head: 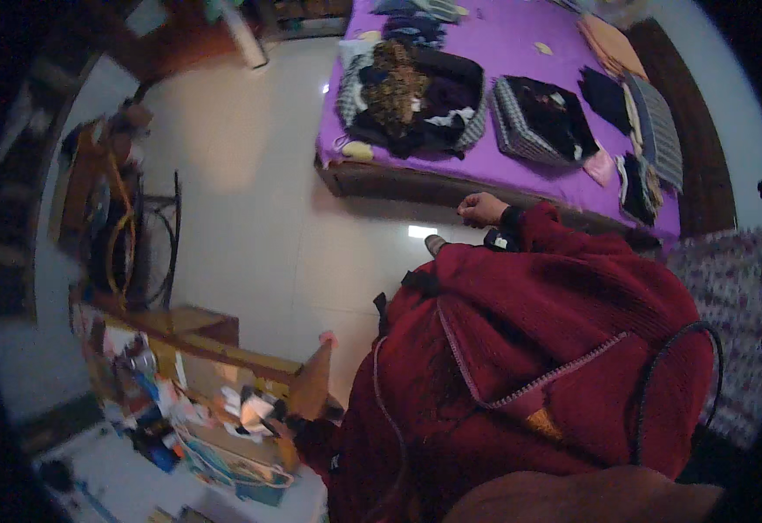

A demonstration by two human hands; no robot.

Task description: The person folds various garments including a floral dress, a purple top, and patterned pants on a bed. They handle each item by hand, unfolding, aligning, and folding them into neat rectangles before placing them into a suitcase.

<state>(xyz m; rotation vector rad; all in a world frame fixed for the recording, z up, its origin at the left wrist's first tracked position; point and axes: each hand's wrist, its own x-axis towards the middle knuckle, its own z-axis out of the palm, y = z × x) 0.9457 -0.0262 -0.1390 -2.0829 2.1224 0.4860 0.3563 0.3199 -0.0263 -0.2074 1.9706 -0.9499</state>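
My left hand is at the lower left, partly hidden and blurred, beside a small pale and dark item at the open wooden compartment; whether it holds that item cannot be told. Toward the top, my right hand hangs over the floor near the bed's edge, its fingers curled in with nothing visible in them. Beyond it, on the purple bedsheet, lie two open dark cases with checked sides, the left one heaped with clothes, the right one holding dark cloth.
Folded clothes lie along the bed's far right. The wooden bed edge borders a pale tiled floor. At the left stand a dark metal frame and wooden furniture. A white surface with a teal basket and clutter is lower left.
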